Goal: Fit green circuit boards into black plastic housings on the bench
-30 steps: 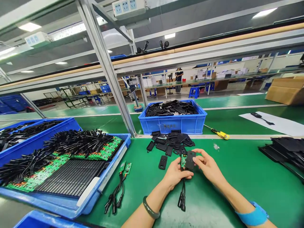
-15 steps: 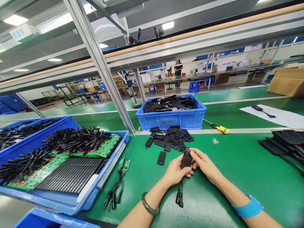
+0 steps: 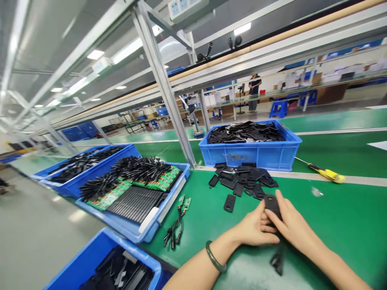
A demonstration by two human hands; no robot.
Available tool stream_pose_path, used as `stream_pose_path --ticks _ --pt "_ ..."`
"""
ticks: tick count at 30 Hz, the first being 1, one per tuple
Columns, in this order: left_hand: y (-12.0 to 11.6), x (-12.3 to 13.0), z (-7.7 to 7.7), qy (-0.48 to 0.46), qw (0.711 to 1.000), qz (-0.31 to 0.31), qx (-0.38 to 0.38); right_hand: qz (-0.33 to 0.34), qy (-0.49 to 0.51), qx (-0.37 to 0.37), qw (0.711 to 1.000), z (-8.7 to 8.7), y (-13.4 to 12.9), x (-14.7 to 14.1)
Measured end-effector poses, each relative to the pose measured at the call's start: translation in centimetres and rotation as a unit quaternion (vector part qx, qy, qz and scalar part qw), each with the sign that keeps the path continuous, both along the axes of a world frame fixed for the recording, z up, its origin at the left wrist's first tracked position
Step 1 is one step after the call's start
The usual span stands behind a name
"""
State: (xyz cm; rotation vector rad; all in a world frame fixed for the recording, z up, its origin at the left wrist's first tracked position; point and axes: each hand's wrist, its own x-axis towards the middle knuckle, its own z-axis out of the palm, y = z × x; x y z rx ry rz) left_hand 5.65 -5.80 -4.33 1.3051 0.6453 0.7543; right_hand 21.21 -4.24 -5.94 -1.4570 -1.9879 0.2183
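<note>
A small black plastic case [image 3: 273,206] is held between both hands above the green table. My left hand [image 3: 256,228], with a dark bangle on its wrist, grips the case from the left. My right hand [image 3: 288,219] closes on its right side and lower face. Black cable ends [image 3: 277,261] hang below the hands, blurred. Left of the hands lies a loose black cover [image 3: 229,203], near a heap of black covers [image 3: 242,179]. Two green circuit boards [image 3: 184,202] with black cables [image 3: 174,231] rest farther left.
A blue bin [image 3: 249,155] full of black parts stands behind the heap. A yellow screwdriver [image 3: 329,175] lies at right, near a clear scrap [image 3: 317,192]. A blue tray [image 3: 163,215] holds boards; another bin [image 3: 102,241] sits lower left. A person [image 3: 254,93] stands far back.
The view has swung left, so the table items sit farther right. The case has turned in the hands, and the right hand's thumb now lies across its lower part.
</note>
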Motion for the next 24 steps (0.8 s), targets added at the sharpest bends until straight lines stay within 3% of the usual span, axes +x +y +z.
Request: stream_pose_path --ticks 2,5,7,9,11,12,15,19,22,24 --pt "0.2 -0.3 -0.3 0.036 0.998 0.02 0.038 -0.043 -0.07 0.007 0.997 -1.1 1.1 1.9" --pt "0.5 -1.0 0.2 0.122 0.973 0.124 0.152 -0.079 -0.172 -0.003 0.982 -1.8 2.4 5.0" --pt "0.8 -2.1 1.6 0.217 0.922 0.197 0.252 -0.116 -0.23 0.021 0.966 -1.5 2.4 6.2" --pt "1.0 -4.1 3.5 0.37 0.834 0.27 0.309 -0.158 -0.262 0.073 0.949 -0.7 2.0 6.4" --pt "1.0 -7.1 5.7 0.542 0.721 0.329 0.278 -0.152 -0.262 0.123 0.945 0.0 1.5 5.8" --pt "0.7 -8.8 6.6 0.591 0.686 0.35 0.239 -0.13 -0.252 0.139 0.949 0.2 1.3 5.3" --pt "-1.0 -13.9 8.2 0.663 0.621 0.397 0.127 -0.028 -0.204 0.157 0.966 -0.1 1.0 3.5" --pt "-3.6 -18.2 7.3 0.704 0.585 0.402 0.011 0.076 -0.115 0.127 0.982 -1.5 0.6 1.5" --pt "-4.6 -19.1 6.9 0.705 0.578 0.411 0.002 0.121 -0.034 0.049 0.991 -1.7 0.0 0.6" --pt "-4.8 -18.9 7.4 0.694 0.574 0.434 0.028 0.144 0.033 -0.013 0.989 -1.1 -0.5 0.1"
